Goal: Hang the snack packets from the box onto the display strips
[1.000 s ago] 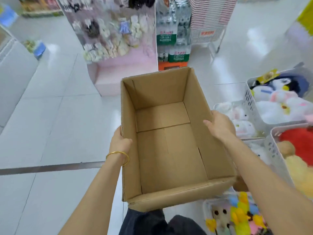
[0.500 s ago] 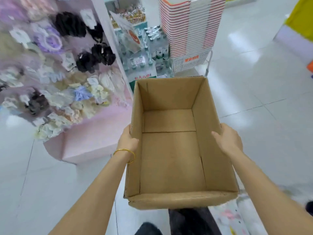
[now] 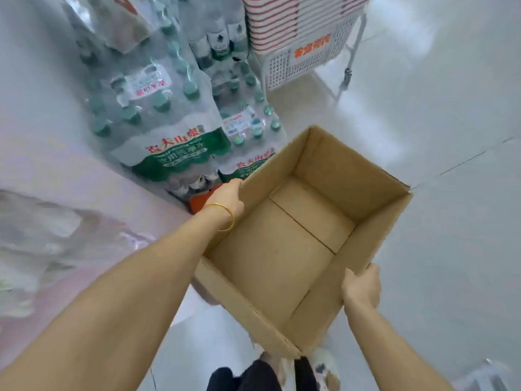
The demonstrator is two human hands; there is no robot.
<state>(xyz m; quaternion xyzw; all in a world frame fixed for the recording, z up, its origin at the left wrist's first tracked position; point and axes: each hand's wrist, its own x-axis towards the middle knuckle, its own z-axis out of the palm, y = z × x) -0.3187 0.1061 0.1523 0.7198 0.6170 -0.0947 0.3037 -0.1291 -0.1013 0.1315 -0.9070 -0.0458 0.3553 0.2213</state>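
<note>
**Shop floor [image 3: 451, 136], cardboard box [image 3: 338, 170] aloft**

The cardboard box hangs tilted above the floor, no packets showing inside. It is likely light and stiff at the rims, best held by opposite walls. The left grip [image 3: 227, 197] clasps its left rim, the right grip [image 3: 361, 286] its near-right rim. Shrink-wrapped water bottles [image 3: 169, 131] stand just left, stacked baskets [image 3: 298, 38] farther off.

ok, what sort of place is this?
Probably a retail shop: shrink-wrapped water bottle packs, a stack of red-striped baskets, and an empty cardboard box held above the tiled floor.
</note>
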